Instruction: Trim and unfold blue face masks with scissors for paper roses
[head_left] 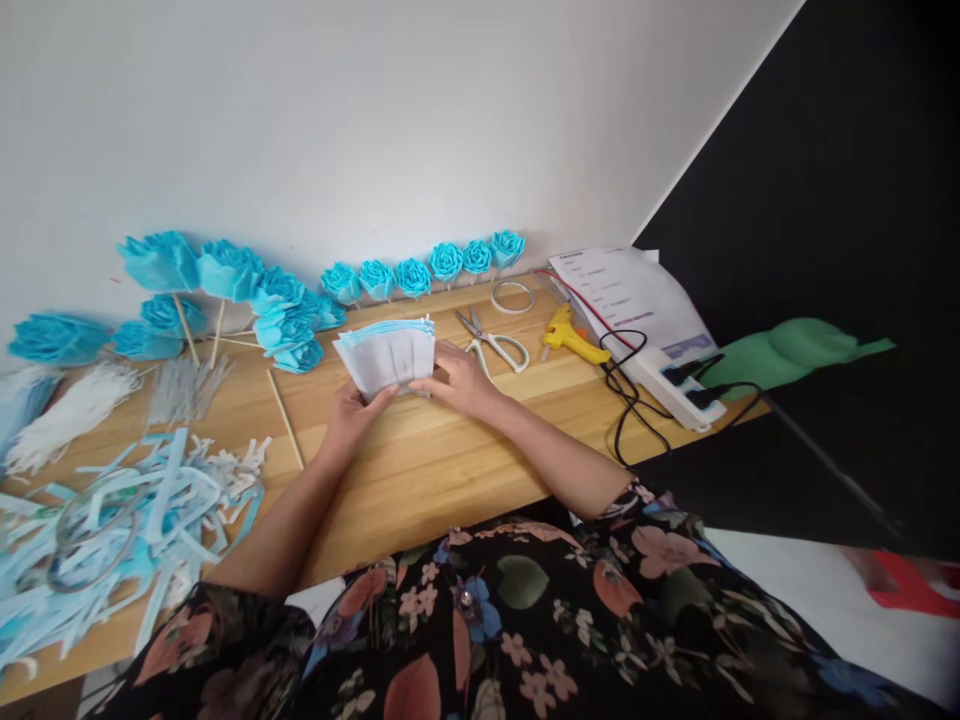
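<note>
Both hands grip a stack of face mask sheets, white on the near side with light-blue edges along the top. My left hand pinches its lower left part, thumb on the white face. From the right, my right hand closes on the lower right corner, its thumb also in front. The stack is tilted up above the wooden table, and the fingers behind it are hidden. Just beyond my right hand lie open scissors with white handles. A thin wooden stick lies left of my left hand.
Blue paper-like flowers line the wall, some on sticks. Blue and white strips heap at left, near white strings and thin clear strips. A tape roll, yellow glue gun, papers and corded power strip are right.
</note>
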